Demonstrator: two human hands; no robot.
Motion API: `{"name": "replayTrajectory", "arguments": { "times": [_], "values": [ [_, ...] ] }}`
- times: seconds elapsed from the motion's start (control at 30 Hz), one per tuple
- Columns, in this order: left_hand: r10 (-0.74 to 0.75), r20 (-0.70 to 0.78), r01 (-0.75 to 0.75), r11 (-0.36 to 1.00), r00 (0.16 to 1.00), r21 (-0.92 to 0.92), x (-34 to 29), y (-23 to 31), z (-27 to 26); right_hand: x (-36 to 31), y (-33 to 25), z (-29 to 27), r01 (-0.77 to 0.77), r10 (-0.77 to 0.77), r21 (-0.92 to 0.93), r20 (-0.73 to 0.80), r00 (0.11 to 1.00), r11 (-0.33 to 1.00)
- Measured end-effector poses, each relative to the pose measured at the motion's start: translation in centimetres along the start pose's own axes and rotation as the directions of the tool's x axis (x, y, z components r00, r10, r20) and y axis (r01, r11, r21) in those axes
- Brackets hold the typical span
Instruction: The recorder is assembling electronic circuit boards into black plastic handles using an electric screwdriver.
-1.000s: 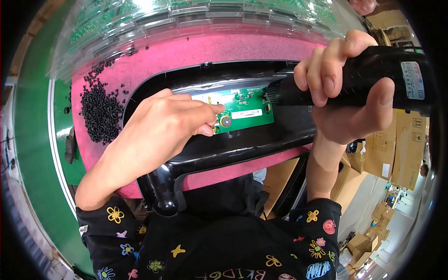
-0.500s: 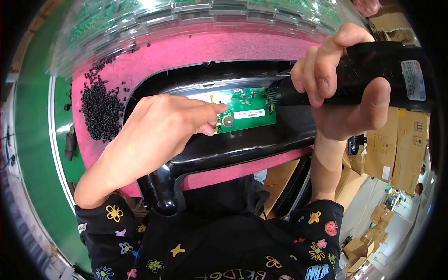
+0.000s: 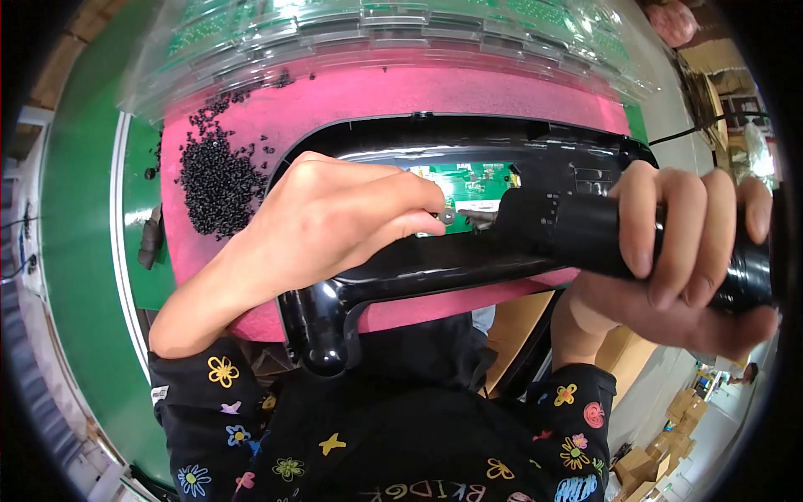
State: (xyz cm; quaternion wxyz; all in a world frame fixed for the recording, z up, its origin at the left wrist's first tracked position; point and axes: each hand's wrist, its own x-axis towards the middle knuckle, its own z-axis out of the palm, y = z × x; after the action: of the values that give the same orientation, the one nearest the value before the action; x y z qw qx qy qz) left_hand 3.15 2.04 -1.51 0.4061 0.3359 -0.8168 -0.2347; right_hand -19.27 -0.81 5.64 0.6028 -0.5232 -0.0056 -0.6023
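A green circuit board [image 3: 477, 180] lies inside a glossy black plastic housing [image 3: 435, 269]. My right hand [image 3: 694, 259] is wrapped around a black electric screwdriver [image 3: 577, 230], which lies across the right part of the board with its front end toward my left fingertips. My left hand [image 3: 343, 209] reaches over the housing's left side, thumb and forefinger pinched together at the board's left part, beside a small round grey component [image 3: 448, 217]. Whatever those fingertips hold, if anything, is hidden. The screwdriver covers the board's lower right.
Several small black screws [image 3: 216, 186] lie heaped on the pink mat [image 3: 368, 88], left of the housing. Clear plastic trays [image 3: 393, 33] with green boards stand along the back. A dark object [image 3: 150, 238] rests on the green surface at the left. Cardboard boxes [image 3: 644, 452] stand at the lower right.
My right hand has moved right and down with the screwdriver, whose front end has gone from the board's right edge to near my left fingertips. My left hand stays pinched at the board.
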Motion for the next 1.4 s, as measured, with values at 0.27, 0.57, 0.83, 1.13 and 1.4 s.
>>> {"name": "replayTrajectory", "arguments": {
  "times": [0.27,0.57,0.83,1.13,1.4],
  "values": [
    [0.056,-0.068,-0.057,0.998,0.996,0.001,-0.6,-0.2,-0.2,-0.2,-0.2,0.4,-0.073,0.072,-0.021,-0.021,0.997,0.997],
    [-0.074,-0.019,0.076,0.991,0.997,0.113,-1.0,-0.7,0.1,0.3,3.6,-0.8,0.06,-0.064,0.026,0.153,0.986,0.998],
    [-0.232,0.006,0.227,0.957,0.973,0.18,-0.8,-0.2,-0.2,0.1,5.3,-1.7,-0.069,0.098,-0.167,0.171,0.98,0.984],
    [-0.267,0.02,0.26,0.951,0.963,0.167,-0.9,-0.1,-0.4,0.5,5.5,0.1,-0.234,0.244,-0.296,-0.006,0.97,0.926],
    [-0.212,0.053,0.195,0.955,0.976,0.225,-1.2,-0.4,-0.4,2.2,7.7,-1.4,-0.206,0.239,-0.127,0.387,0.89,0.97]
  ]
}}
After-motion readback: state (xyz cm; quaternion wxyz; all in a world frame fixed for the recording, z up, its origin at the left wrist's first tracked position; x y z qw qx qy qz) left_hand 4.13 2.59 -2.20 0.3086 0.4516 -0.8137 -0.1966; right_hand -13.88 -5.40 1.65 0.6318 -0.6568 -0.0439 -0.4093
